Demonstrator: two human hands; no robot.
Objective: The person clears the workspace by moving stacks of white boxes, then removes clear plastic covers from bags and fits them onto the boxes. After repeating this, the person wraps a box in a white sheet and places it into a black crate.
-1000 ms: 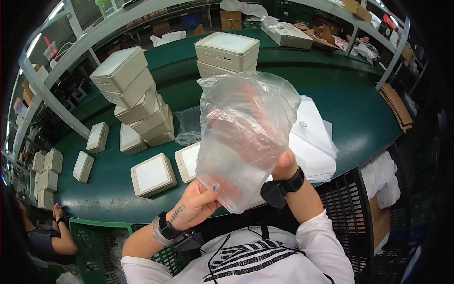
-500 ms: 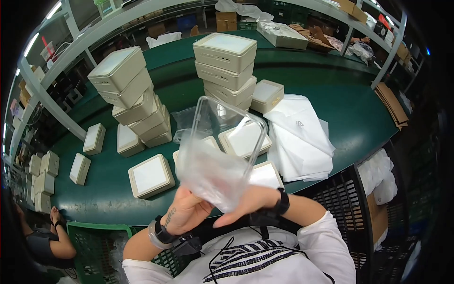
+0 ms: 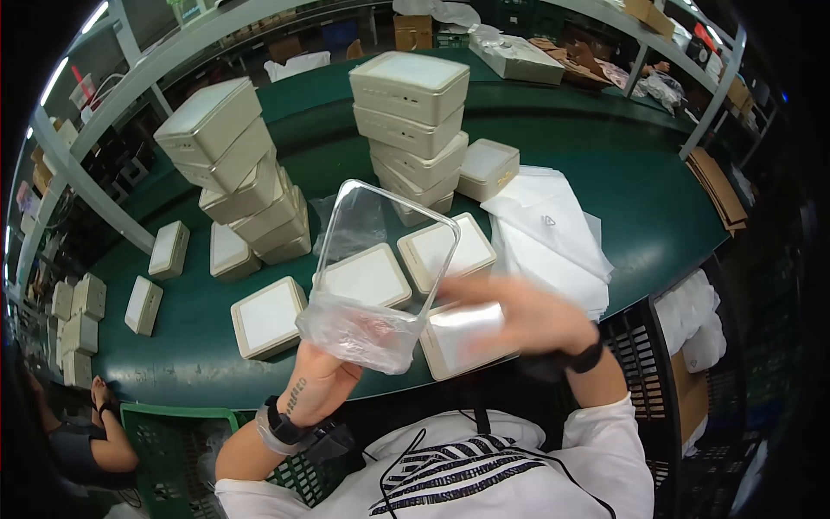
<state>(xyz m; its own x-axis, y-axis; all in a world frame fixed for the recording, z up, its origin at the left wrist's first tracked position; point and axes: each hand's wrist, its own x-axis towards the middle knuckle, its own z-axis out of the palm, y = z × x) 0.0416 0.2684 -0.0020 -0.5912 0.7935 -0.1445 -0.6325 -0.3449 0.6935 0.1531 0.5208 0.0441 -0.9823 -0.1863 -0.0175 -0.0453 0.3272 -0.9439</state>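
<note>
A clear plastic rectangular cover point(image 3: 443, 272) stands tilted up in front of me. Crumpled thin clear film point(image 3: 363, 336) bunches around its lower end. My left hand point(image 3: 327, 374) is closed on that lower end, with most of its fingers hidden behind the film. To the right, my right hand point(image 3: 532, 316) is smeared by motion above a beige box with a white top point(image 3: 462, 346); I cannot make out its fingers. Through the cover shows another such box point(image 3: 367, 275), and a third box point(image 3: 450, 251) lies just beyond it.
Stacks of beige boxes rise at the left point(image 3: 238, 173) and centre point(image 3: 411, 112). White sheets or bags point(image 3: 549, 246) lie on the green table point(image 3: 648, 233) at right. A green crate point(image 3: 173, 450) and a black crate point(image 3: 635, 355) stand below the near edge. Another person's arm point(image 3: 108, 432) is at far left.
My right hand has left the cover's lower end and swung up and right. The cover with its film has shifted left in my left hand, and the film sits lower on it.
</note>
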